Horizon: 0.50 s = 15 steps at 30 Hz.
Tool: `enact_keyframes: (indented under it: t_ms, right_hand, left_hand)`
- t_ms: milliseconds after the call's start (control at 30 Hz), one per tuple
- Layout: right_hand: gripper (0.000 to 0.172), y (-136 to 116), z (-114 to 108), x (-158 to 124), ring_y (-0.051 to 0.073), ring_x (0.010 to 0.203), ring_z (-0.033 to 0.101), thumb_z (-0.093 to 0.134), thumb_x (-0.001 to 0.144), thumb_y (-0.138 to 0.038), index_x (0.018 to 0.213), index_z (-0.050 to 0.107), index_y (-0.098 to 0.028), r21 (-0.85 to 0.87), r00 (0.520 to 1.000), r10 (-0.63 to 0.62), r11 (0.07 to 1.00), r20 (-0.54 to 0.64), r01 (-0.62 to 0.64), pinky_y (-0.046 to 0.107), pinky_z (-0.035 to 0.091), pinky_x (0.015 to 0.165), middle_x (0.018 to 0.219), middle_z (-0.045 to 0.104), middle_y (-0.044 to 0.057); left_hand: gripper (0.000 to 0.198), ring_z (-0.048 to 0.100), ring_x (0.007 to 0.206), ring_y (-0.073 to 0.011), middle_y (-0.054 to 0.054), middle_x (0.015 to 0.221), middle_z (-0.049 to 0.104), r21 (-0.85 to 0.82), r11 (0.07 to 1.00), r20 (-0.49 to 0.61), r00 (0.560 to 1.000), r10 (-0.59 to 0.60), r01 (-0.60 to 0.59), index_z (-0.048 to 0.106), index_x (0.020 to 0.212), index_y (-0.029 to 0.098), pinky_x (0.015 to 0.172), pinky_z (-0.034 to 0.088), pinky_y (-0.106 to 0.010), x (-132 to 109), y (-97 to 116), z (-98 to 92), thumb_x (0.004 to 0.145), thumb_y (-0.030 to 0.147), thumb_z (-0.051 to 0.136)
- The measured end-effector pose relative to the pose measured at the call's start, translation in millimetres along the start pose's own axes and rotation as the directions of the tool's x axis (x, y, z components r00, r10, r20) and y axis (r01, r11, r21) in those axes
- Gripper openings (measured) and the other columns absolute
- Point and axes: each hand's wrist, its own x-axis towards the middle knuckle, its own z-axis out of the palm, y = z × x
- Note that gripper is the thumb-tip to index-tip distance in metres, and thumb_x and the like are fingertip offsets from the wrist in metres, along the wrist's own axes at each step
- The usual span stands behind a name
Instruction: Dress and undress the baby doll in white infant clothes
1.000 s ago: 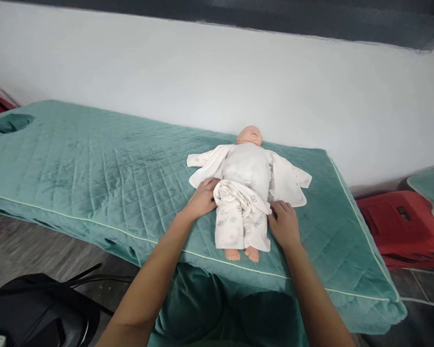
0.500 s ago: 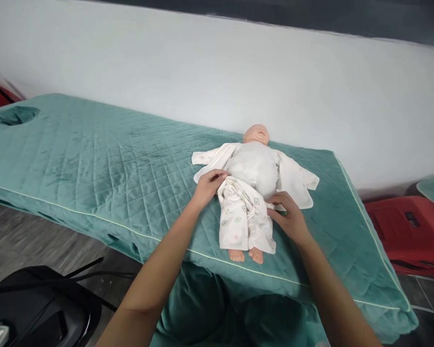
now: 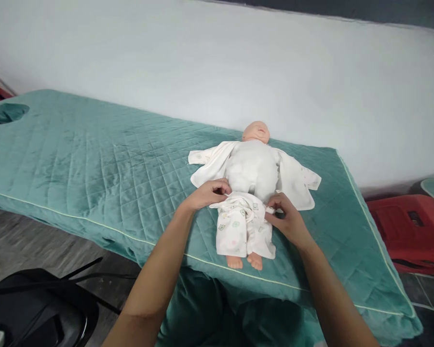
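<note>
A baby doll lies on its back, head away from me and bare feet toward the near edge. White patterned trousers cover its legs, with the waistband around the hips below the white cloth torso. My left hand pinches the waistband at its left side. On the other side my right hand grips the waistband's right end between thumb and fingers. A white jacket is spread open beneath the doll, its sleeves stretched out to both sides.
The doll rests on a bed with a green quilted cover, pushed against a white wall. A face hole is at the far left. A red case stands at right, a black chair at lower left.
Both hands still hold the trousers. The waistband has come down toward the feet, most on the left, showing more of the torso's lower part. My left hand has moved slightly nearer to me.
</note>
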Motion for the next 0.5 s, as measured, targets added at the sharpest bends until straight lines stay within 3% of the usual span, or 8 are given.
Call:
enact_keyframes:
  t_ms: [200,400,500]
  right_hand:
    - [0.016,1.1,0.1,0.9,0.017,0.082,0.049,0.068,0.087,-0.020,0.080,0.053,-0.023,-0.019,0.992,-0.128,0.992,0.000,0.128,0.032,0.038,0.073,0.088,0.049,0.000]
    - [0.017,-4.3,-9.5,5.8,0.018,0.085,0.051,0.060,0.095,-0.029,0.079,0.055,-0.023,-0.063,0.988,-0.117,0.990,0.101,0.123,0.033,0.040,0.077,0.089,0.053,0.002]
    - [0.020,-0.9,-18.6,19.2,0.017,0.078,0.051,0.059,0.095,-0.036,0.081,0.054,-0.023,-0.083,0.999,-0.038,0.996,0.000,0.038,0.032,0.040,0.073,0.082,0.054,0.000]
  left_hand:
    - [0.017,0.054,0.080,-0.0135,-0.005,0.095,0.058,-0.152,0.986,-0.028,0.997,0.068,-0.071,0.070,0.073,0.014,0.074,0.041,-0.027,-4.1,-5.6,0.5,0.071,0.028,0.079]
    - [0.035,0.052,0.065,-0.0111,-0.002,0.074,0.064,-0.209,0.976,-0.159,0.983,-0.089,0.054,0.075,0.086,0.014,0.061,0.038,-0.024,-4.3,-12.8,5.3,0.072,0.046,0.080]
    - [0.037,0.055,0.069,-0.0124,-0.004,0.078,0.068,-0.178,0.981,-0.178,0.978,-0.112,0.080,0.076,0.087,0.014,0.063,0.040,-0.024,-2.0,-12.3,8.2,0.072,0.048,0.079]
